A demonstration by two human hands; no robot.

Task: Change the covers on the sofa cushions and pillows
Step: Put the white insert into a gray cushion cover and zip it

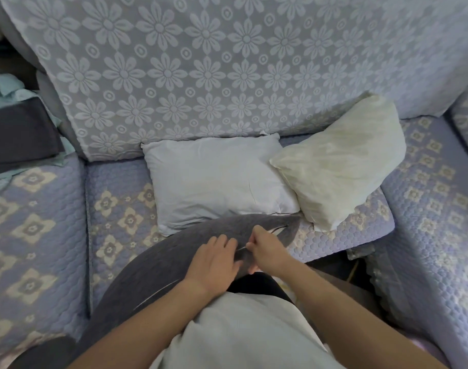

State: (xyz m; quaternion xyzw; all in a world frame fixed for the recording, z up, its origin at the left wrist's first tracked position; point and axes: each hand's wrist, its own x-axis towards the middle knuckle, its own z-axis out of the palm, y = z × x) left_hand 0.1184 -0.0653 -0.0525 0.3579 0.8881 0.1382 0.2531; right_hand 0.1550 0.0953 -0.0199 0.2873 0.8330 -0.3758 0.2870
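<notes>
Soft, even daylight with a cool bluish cast fills the scene; no hard shadows fall anywhere. The brightest patch is the cream pillow (pixel 342 161) toward two o'clock, so the light perhaps comes from that side. Dim zones sit at nine o'clock, over the dark folded cloth (pixel 20 134), and at five o'clock under the seat edge. Wide-angle bending curves the sofa back (pixel 201 62) and stretches the corners. The quilted seat (pixel 33 249) at eight o'clock is smeared and soft; the centre is reasonably sharp. No glare.
</notes>
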